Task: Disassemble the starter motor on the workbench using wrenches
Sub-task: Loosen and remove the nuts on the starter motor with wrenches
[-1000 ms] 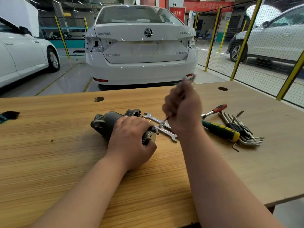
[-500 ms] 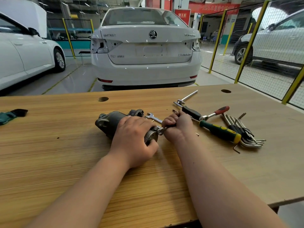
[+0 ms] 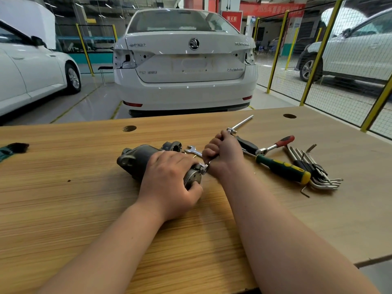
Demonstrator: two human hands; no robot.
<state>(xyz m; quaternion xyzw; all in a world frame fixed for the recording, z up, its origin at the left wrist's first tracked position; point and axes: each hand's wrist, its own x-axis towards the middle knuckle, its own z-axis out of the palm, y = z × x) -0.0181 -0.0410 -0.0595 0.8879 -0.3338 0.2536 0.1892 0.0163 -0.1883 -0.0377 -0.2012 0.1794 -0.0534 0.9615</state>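
The dark grey starter motor lies on its side in the middle of the wooden workbench. My left hand clamps over its right end and holds it down. My right hand is closed around a small silver wrench, most of it hidden in the fist. The wrench's jaw sits on a bolt at the motor's end cap.
A loose open-end spanner lies behind the motor. To the right lie a red-handled ratchet, a green and yellow screwdriver, a T-bar wrench and several hex keys. A white car stands beyond the bench's far edge.
My right hand came down from a raised position to the motor's end and now holds the wrench on the bolt, having rotated slightly. My left hand stayed on the motor.
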